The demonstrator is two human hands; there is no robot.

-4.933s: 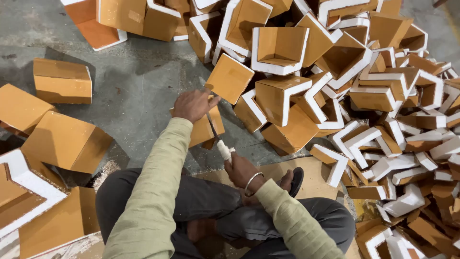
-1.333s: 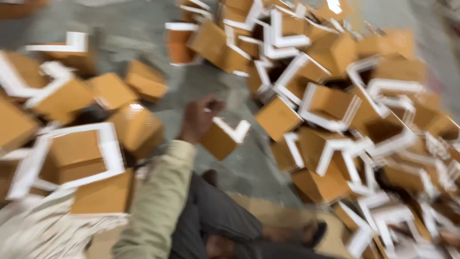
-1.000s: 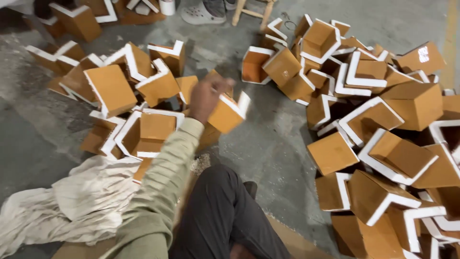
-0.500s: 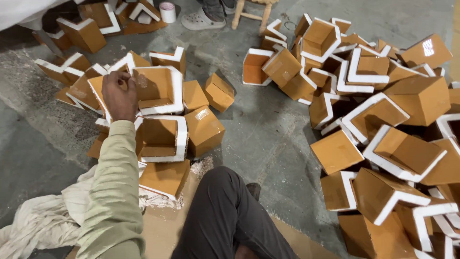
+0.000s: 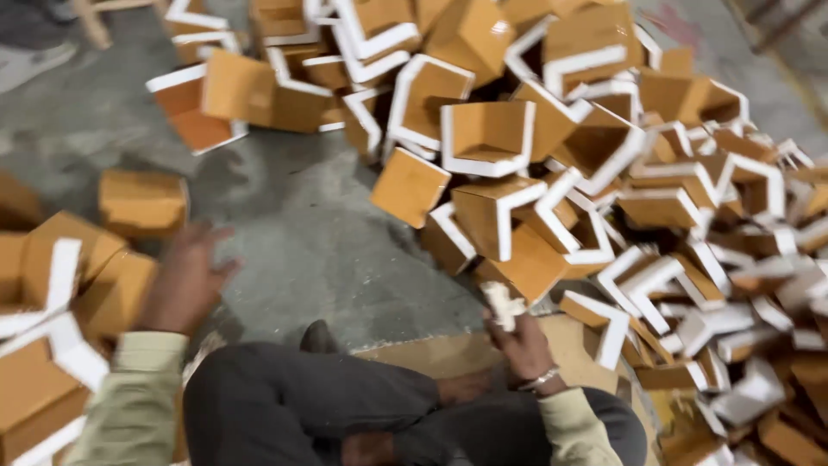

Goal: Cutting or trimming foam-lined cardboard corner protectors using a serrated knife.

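Note:
I sit cross-legged on the floor among orange-brown open boxes with white rims. My left hand (image 5: 185, 280) hovers over the grey floor with its fingers spread and nothing in it, just right of a small heap of boxes (image 5: 60, 293). My right hand (image 5: 517, 336) rests by my knee and grips a small whitish tool (image 5: 502, 304) that sticks up from the fist. It is close to the nearest box (image 5: 522, 263) of the big pile (image 5: 552, 138) on the right.
A sheet of cardboard (image 5: 448, 354) lies under my legs. More boxes (image 5: 250, 86) lie at the back left. Bare concrete floor (image 5: 302, 224) shows between the two heaps. A wooden stool leg (image 5: 90, 22) and a shoe (image 5: 30, 60) are at the top left.
My left hand carried a box to the left heap and let it go. The view then swung back right, and the hand now hovers empty while the right hand with the tool is again in sight.

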